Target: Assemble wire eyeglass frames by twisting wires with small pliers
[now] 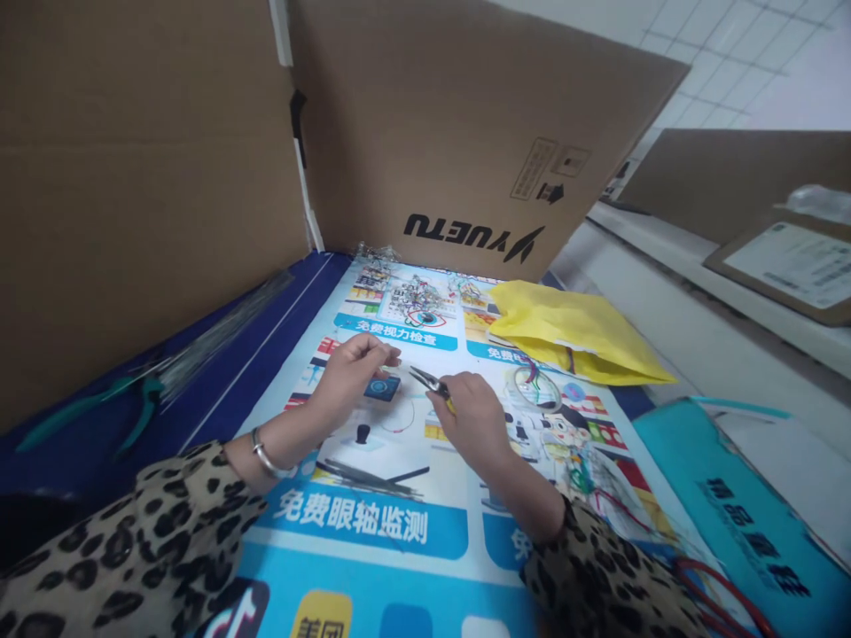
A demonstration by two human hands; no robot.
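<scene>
Where the hands face each other: a bare left hand and a bare right hand are raised over a blue-and-white printed sheet, near each other but apart.
Left hand: fingers curled inward, thumb and forefinger in a narrow pinch; whether something fine sits between them is too small to make out.
Right hand: wrapped firmly round slim metal-nosed pliers with a yellow grip, most of the handle hidden in the palm.
Pliers: between the two hands, nose pointing at the left fingertips, probably so that tip and pinch share one line of sight; nothing visible sits in the nose.
Thin loop: a fine loop with a small red piece lies on the sheet below the pliers.
Dark rods: a sheaf of thin, dark, straight rods lies nearer the body, seemingly within easy reach.
Far end: a silvery tangle of fine wire pieces sits beyond the hands, perhaps to leave room in front.
Left edge: teal-handled pliers lie beside a bundle of long thin strands.
Right edge: a bright yellow soft pouch lies beyond a teal printed box.
</scene>
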